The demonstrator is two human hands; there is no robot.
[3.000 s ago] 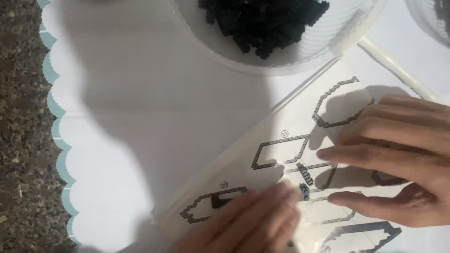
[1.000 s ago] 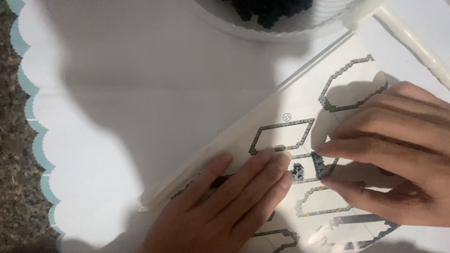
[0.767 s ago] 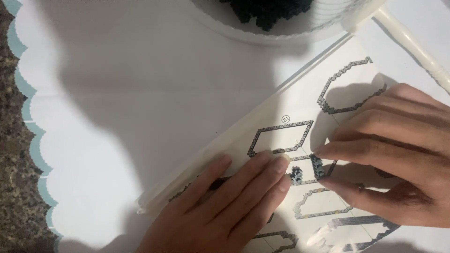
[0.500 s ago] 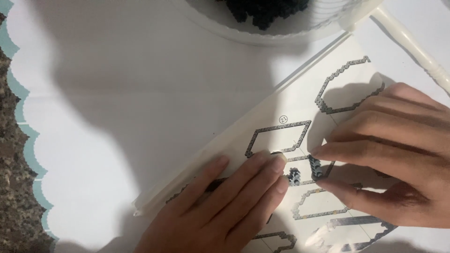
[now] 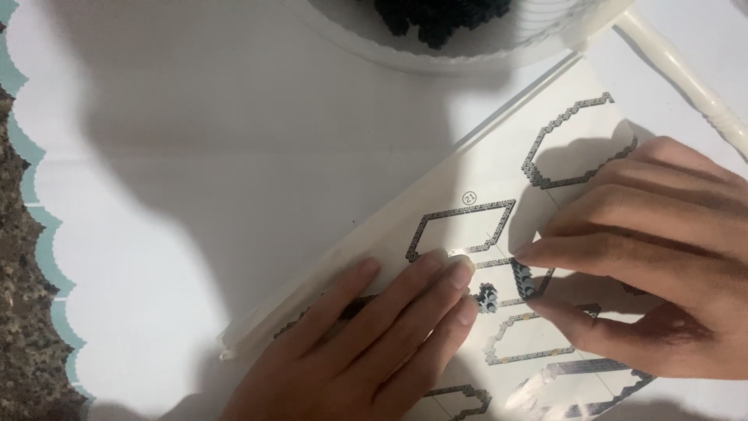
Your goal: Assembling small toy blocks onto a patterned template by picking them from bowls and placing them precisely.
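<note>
Seen from above, 2 bare hands rest on a glossy instruction sheet [image 5: 499,195] that lies at a slant across a white cloth [image 5: 195,179] on the bench. The sheet is printed with grey outlines of angular shapes made of tiny blocks. The left hand [image 5: 374,343] comes up from the bottom edge and lies flat on the sheet, its fingers [image 5: 436,284] stretched out side by side and pressed down, clamped on nothing. The right hand [image 5: 654,265] comes in from the right, also palm down, its long fingers held together and pointing left. Its index fingertip and thumb tip are close to each other around a short strip of tiny dark building blocks [image 5: 523,279] standing on the sheet; whether they actually pinch it cannot be told. Just left of that strip, between the 2 hands, sits a small dark cluster of blocks [image 5: 487,298] near the left fingertips. At the top edge, a clear plastic bowl [image 5: 366,43] holds a heap of dark blocks [image 5: 440,15]. A pale plastic rod [image 5: 686,78] runs down the upper right corner. The cloth has a scalloped teal border [image 5: 35,203] on the left, with speckled stone [image 5: 19,327] beyond it.
</note>
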